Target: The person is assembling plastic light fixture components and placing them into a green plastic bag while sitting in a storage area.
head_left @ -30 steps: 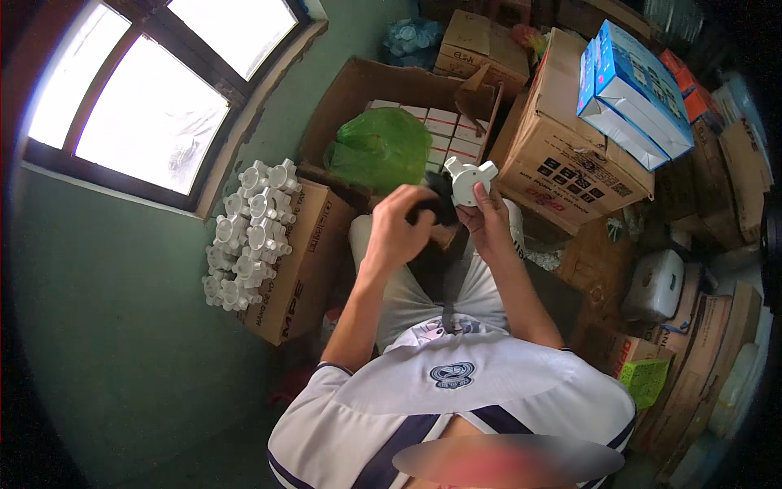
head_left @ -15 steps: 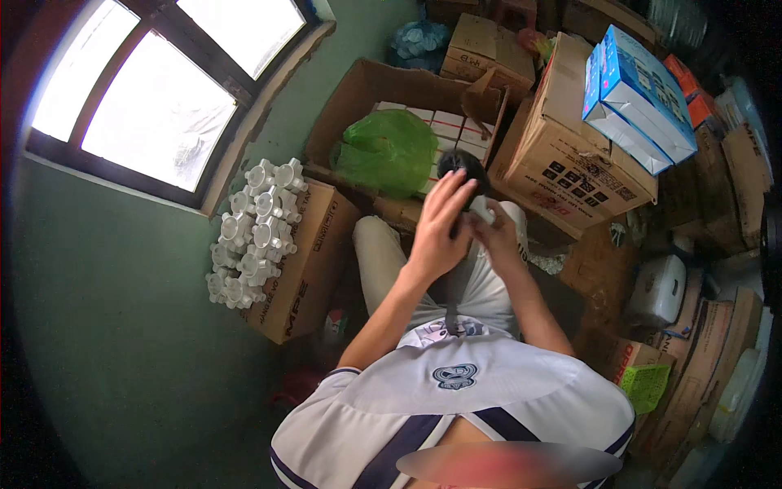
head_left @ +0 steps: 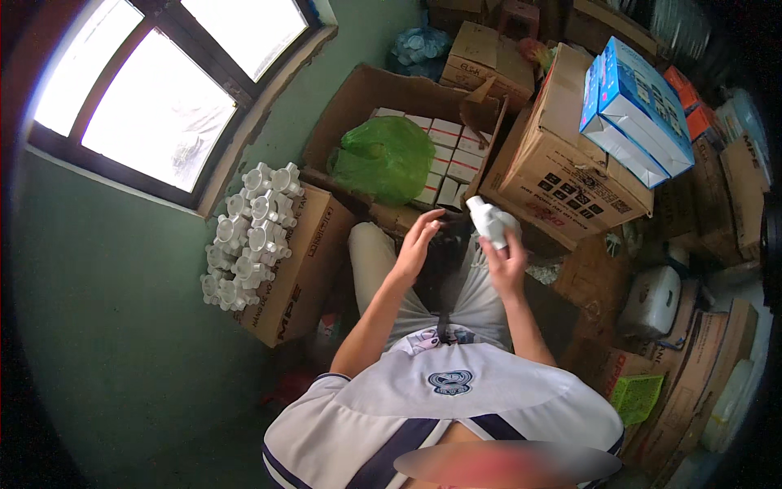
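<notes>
Green walls (head_left: 106,253) and a bright window (head_left: 155,106) close off the left of a crowded storeroom. Below the sill, white plastic fittings (head_left: 252,232) are heaped on a cardboard box (head_left: 314,261) beside the person's left leg. Straight ahead is an open carton (head_left: 338,106), packed with small white boxes (head_left: 460,159); a crumpled green bag (head_left: 387,163) lies over its left part and covers some of them. A large brown carton (head_left: 542,155) stands close by on the right, hemming in that side, with blue-and-white boxes (head_left: 643,110) on top. Farther right are a white tub (head_left: 652,301), flattened cardboard (head_left: 692,371) and a lime-green basket (head_left: 637,398).

Above the right thigh, the right hand (head_left: 503,259) pinches one white fitting (head_left: 490,220) between thumb and fingers, its narrow end pointing up and away. Nearer the middle, the left hand (head_left: 417,248) has its fingers slightly bent beside a dark object (head_left: 448,248) between the knees; I cannot tell whether it grips it.
</notes>
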Tool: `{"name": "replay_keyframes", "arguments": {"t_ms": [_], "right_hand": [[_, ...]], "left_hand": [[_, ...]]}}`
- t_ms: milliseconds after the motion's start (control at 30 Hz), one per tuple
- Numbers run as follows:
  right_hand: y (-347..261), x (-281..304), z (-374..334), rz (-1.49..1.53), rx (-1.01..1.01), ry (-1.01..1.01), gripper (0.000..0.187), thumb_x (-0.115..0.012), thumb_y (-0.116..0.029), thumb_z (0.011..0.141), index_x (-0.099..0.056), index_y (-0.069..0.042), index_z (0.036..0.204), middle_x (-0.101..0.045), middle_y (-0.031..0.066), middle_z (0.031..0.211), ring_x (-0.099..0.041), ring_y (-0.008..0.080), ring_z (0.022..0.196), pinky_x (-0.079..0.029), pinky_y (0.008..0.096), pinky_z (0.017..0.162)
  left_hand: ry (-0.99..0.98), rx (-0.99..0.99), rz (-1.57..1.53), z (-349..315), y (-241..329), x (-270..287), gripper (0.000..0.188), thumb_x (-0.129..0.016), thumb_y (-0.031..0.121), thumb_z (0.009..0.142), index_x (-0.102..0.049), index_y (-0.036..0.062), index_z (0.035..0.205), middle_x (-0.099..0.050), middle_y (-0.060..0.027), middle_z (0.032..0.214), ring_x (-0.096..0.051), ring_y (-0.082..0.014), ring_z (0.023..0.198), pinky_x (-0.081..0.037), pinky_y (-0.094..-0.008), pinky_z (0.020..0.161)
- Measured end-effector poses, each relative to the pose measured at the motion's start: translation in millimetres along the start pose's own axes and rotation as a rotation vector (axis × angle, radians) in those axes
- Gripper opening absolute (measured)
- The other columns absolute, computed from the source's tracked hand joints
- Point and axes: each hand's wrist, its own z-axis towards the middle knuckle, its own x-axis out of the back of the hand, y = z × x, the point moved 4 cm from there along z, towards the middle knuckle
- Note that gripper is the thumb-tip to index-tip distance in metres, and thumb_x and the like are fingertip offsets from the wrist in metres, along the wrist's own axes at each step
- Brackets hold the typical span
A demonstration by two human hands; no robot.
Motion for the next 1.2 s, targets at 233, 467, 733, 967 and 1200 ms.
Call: {"name": "replay_keyframes", "arguments": {"t_ms": [233, 467, 733, 967, 1200], "right_hand": [[-17.0, -22.7, 7.3, -0.522, 0.322, -0.411, 0.072, -0.078, -0.004, 0.084, -0.053, -0.008, 0.152, -0.041, 0.0208, 0.164, -0.038, 0.0409, 0.153, -0.034, 0.0483, 0.125], [-5.6, -18.8, 14.7, -0.252, -0.005, -0.481, 0.113, -0.098, -0.024, 0.07, -0.035, -0.002, 0.161, -0.051, 0.0221, 0.154, -0.054, 0.0304, 0.14, -0.044, 0.0416, 0.116], [6.4, -32.0, 10.9, -0.3, 0.033, -0.356, 0.1, -0.1, -0.031, 0.067, -0.049, -0.004, 0.149, -0.066, 0.0189, 0.135, -0.066, 0.03, 0.125, -0.053, 0.0429, 0.107], [14.2, -74.3, 35.0, -0.309, 0.052, -0.581, 0.099, -0.099, -0.034, 0.069, -0.05, -0.005, 0.15, -0.063, 0.0203, 0.139, -0.062, 0.0344, 0.13, -0.05, 0.0444, 0.11], [24.7, -211.7, 179.0, -0.517, 0.341, -0.668, 0.048, -0.074, -0.021, 0.094, -0.062, -0.005, 0.137, -0.062, 0.0165, 0.144, -0.061, 0.0355, 0.132, -0.049, 0.0452, 0.113]], "left_hand": [[0.037, 0.119, -0.14, -19.1, -21.3, -25.6, 0.058, -0.078, 0.026, 0.098, -0.057, 0.0016, 0.146, -0.069, -0.0056, 0.129, -0.062, -0.0124, 0.119, -0.047, -0.0296, 0.105], [-0.166, 0.13, -0.072, -33.3, -9.2, 2.7, 0.056, -0.079, 0.026, 0.097, -0.061, -0.0016, 0.143, -0.072, -0.0066, 0.127, -0.063, -0.0136, 0.12, -0.049, -0.0316, 0.104], [0.064, 0.064, 0.097, -32.8, 1.3, 10.9, 0.035, -0.07, 0.028, 0.104, -0.071, 0.0014, 0.127, -0.075, -0.0043, 0.115, -0.066, -0.0119, 0.105, -0.052, -0.0298, 0.094], [0.207, 0.031, 0.237, -52.7, -17.9, 57.6, 0.029, -0.068, 0.026, 0.106, -0.067, -0.0021, 0.113, -0.071, -0.0042, 0.097, -0.063, -0.0096, 0.093, -0.051, -0.0284, 0.084], [0.524, 0.081, 0.186, -88.8, -58.3, 115.8, 0.025, -0.065, 0.026, 0.107, -0.058, 0.0018, 0.103, -0.066, -0.0039, 0.092, -0.056, -0.01, 0.086, -0.046, -0.0288, 0.076]]}}
